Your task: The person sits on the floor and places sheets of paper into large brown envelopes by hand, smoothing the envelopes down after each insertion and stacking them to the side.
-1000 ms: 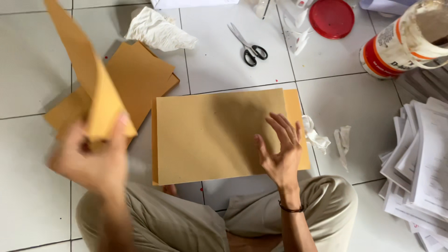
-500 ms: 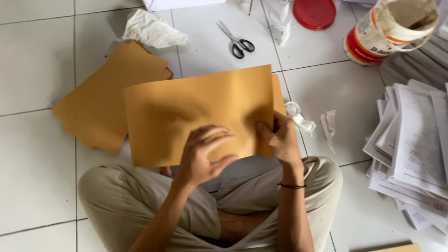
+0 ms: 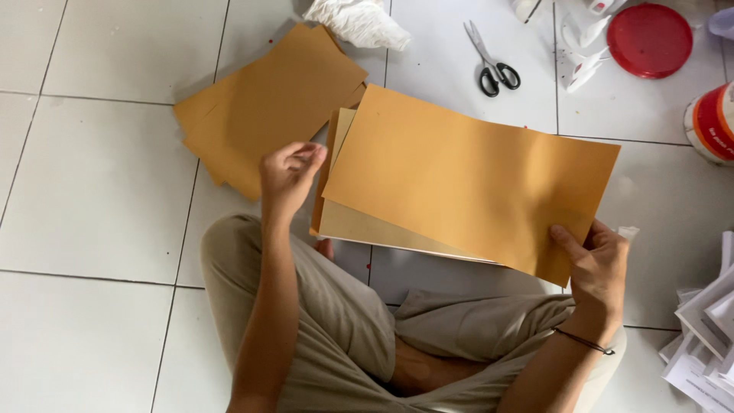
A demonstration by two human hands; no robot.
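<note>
I sit cross-legged on a white tiled floor. My right hand (image 3: 595,264) pinches the near right corner of a large brown paper sheet (image 3: 466,180) and holds it lifted and tilted over a paler folded sheet (image 3: 367,226) beneath it. My left hand (image 3: 287,173) hovers at the left edge of these sheets, fingers loosely curled, holding nothing. To the far left lies a pile of brown sheets (image 3: 267,103) flat on the tiles.
Black-handled scissors (image 3: 489,60) lie beyond the sheet. A crumpled white paper (image 3: 358,21) sits at the top, a red lid (image 3: 648,40) and a red-and-white tub (image 3: 712,122) at the right. Stacked white printed papers (image 3: 707,336) fill the near right corner.
My left hand put a sheet onto the left pile, came to the middle, then drew back left. My right hand took the brown sheet's corner and lifted it.
</note>
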